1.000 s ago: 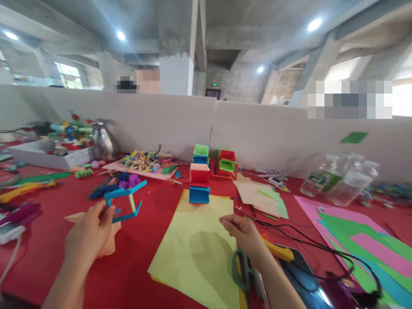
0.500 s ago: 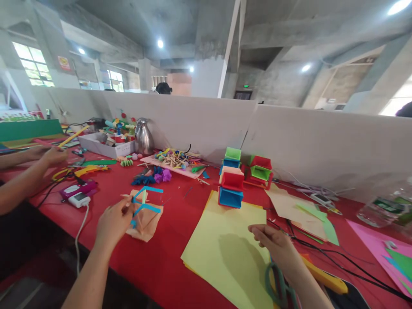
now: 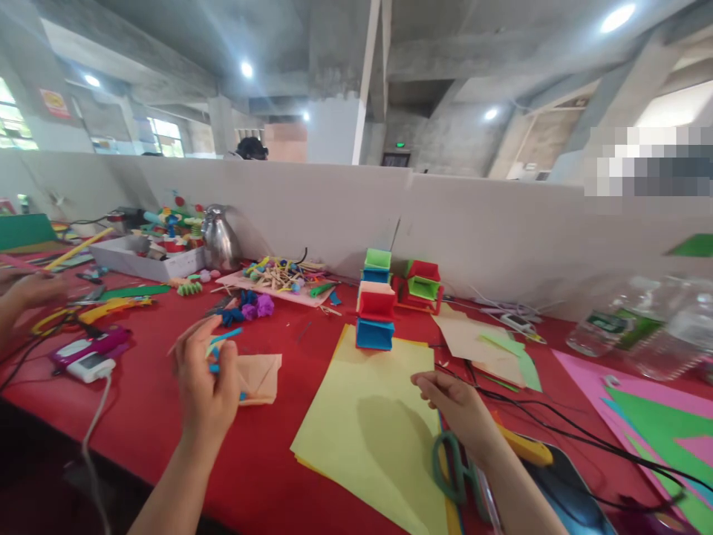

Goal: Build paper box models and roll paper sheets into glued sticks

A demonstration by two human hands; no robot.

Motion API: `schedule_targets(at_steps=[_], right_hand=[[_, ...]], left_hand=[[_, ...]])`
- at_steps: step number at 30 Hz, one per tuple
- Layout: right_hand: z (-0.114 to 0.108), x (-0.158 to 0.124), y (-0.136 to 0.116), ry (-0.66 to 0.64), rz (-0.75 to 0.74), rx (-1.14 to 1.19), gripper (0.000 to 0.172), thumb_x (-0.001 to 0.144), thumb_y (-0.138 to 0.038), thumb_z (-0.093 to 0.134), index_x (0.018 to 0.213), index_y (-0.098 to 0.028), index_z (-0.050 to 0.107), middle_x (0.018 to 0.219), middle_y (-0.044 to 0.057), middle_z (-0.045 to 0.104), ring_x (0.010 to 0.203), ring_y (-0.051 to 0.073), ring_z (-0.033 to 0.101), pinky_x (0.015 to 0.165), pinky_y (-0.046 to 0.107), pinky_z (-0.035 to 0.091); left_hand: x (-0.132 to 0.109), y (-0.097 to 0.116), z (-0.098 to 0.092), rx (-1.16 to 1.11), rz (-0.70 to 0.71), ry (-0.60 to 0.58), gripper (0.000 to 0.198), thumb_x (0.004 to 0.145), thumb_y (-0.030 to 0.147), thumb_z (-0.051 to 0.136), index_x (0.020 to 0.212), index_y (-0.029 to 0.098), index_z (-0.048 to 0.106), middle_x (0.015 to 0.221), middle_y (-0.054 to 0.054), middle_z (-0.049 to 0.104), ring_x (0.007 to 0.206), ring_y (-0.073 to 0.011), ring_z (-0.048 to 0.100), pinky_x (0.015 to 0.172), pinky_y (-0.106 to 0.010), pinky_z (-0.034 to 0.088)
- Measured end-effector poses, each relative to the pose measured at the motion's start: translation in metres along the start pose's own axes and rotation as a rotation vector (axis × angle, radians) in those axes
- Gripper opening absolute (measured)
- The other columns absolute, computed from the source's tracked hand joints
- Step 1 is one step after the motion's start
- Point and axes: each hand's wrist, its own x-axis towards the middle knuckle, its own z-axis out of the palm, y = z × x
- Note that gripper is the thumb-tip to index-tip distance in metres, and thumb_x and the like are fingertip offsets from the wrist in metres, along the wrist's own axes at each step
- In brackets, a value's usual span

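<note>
My left hand is closed on a piece made of blue paper strips. Its thumb and fingers hide most of the piece. A creased tan paper lies on the red table beside that hand. Over the right edge of the yellow paper sheets, my right hand hovers with its fingers curled into a pinch. Whether anything small is between those fingertips, I cannot tell. Scissors with green handles lie partly under the right forearm. Folded paper boxes in blue, red and green stand at the sheets' far edge.
A co-worker's hand is at the far left. Behind stand a steel jug, a white box and a pink sheet with sticks. A yellow-handled cutter, black cables and plastic bottles are right.
The view has turned right. My left hand has rotated upright, with the blue strip piece now mostly behind its fingers. My right hand keeps its pinch over the yellow sheets.
</note>
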Motion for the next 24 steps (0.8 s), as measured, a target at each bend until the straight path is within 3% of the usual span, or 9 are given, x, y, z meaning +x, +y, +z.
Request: schedule_targets(at_steps=[3,6,8,9,11,14,18,21,24], right_hand=[[-0.010,0.005,-0.001,0.088,-0.013,-0.155,0.040,0.080,-0.044,0.044,0.092,-0.012,0.065,0.075,0.006,0.066,0.066,0.016,0.059,0.058,0.024,0.046],[-0.029,0.020,-0.001,0.204,0.049,-0.338,0.035,0.084,-0.035,0.040,0.101,-0.011,0.061,0.085,0.008,0.067,0.075,0.017,0.061,0.066,0.025,0.047],[-0.043,0.034,0.001,0.262,0.104,-0.500,0.030,0.084,-0.028,0.045,0.105,-0.011,0.058,0.098,0.010,0.065,0.088,0.018,0.059,0.077,0.028,0.045],[-0.049,0.042,0.003,0.279,0.134,-0.584,0.029,0.084,-0.026,0.048,0.107,-0.011,0.057,0.105,0.012,0.062,0.095,0.020,0.057,0.083,0.031,0.043],[-0.056,0.056,0.009,0.259,0.186,-0.737,0.027,0.085,-0.026,0.052,0.108,-0.014,0.056,0.111,0.011,0.058,0.101,0.021,0.054,0.087,0.038,0.042],[-0.060,0.070,0.018,0.168,0.226,-0.906,0.027,0.087,-0.030,0.051,0.111,-0.016,0.053,0.114,0.007,0.055,0.098,0.020,0.055,0.082,0.041,0.046],[-0.062,0.078,0.027,0.104,0.288,-1.043,0.028,0.087,-0.029,0.051,0.111,-0.015,0.053,0.113,0.008,0.055,0.095,0.019,0.056,0.080,0.039,0.048],[-0.068,0.080,0.024,0.145,0.365,-1.093,0.029,0.086,-0.030,0.052,0.111,-0.014,0.053,0.111,0.009,0.055,0.094,0.019,0.057,0.079,0.039,0.048],[-0.078,0.080,0.009,0.240,0.438,-1.101,0.026,0.088,-0.031,0.049,0.107,-0.015,0.055,0.105,0.007,0.058,0.089,0.017,0.058,0.076,0.036,0.049]], left_hand=[[-0.004,0.056,0.012,-0.207,0.130,-0.222,0.026,0.085,0.027,0.045,0.108,0.017,0.052,0.109,-0.009,0.056,0.107,-0.0214,0.049,0.094,-0.037,0.036],[-0.013,0.100,0.043,-0.354,0.222,-0.733,0.023,0.086,0.031,0.043,0.102,0.020,0.054,0.101,-0.004,0.062,0.097,-0.0180,0.055,0.085,-0.031,0.042],[-0.023,0.115,0.069,-0.380,0.287,-1.064,0.026,0.087,0.035,0.041,0.104,0.022,0.056,0.101,-0.002,0.063,0.096,-0.0170,0.056,0.083,-0.029,0.043],[-0.028,0.118,0.081,-0.356,0.295,-1.159,0.028,0.087,0.036,0.039,0.104,0.022,0.057,0.101,-0.002,0.064,0.097,-0.0173,0.056,0.084,-0.030,0.043],[-0.041,0.116,0.098,-0.346,0.316,-1.218,0.026,0.085,0.033,0.042,0.096,0.019,0.061,0.099,-0.005,0.065,0.098,-0.0198,0.056,0.084,-0.032,0.043],[-0.059,0.101,0.108,-0.342,0.339,-1.255,0.028,0.080,0.031,0.048,0.099,0.016,0.062,0.101,-0.008,0.064,0.101,-0.0224,0.055,0.088,-0.035,0.042],[-0.074,0.085,0.104,-0.372,0.442,-1.449,0.059,0.065,0.041,0.064,0.118,0.017,0.055,0.129,-0.012,0.050,0.120,-0.0279,0.042,0.101,-0.040,0.031],[-0.076,0.084,0.099,-0.351,0.466,-1.529,0.075,0.057,0.044,0.069,0.125,0.020,0.049,0.139,-0.012,0.037,0.128,-0.0302,0.030,0.105,-0.043,0.025],[-0.076,0.089,0.098,-0.330,0.440,-1.520,0.074,0.058,0.041,0.069,0.125,0.018,0.049,0.140,-0.012,0.036,0.129,-0.0296,0.029,0.105,-0.042,0.025]])
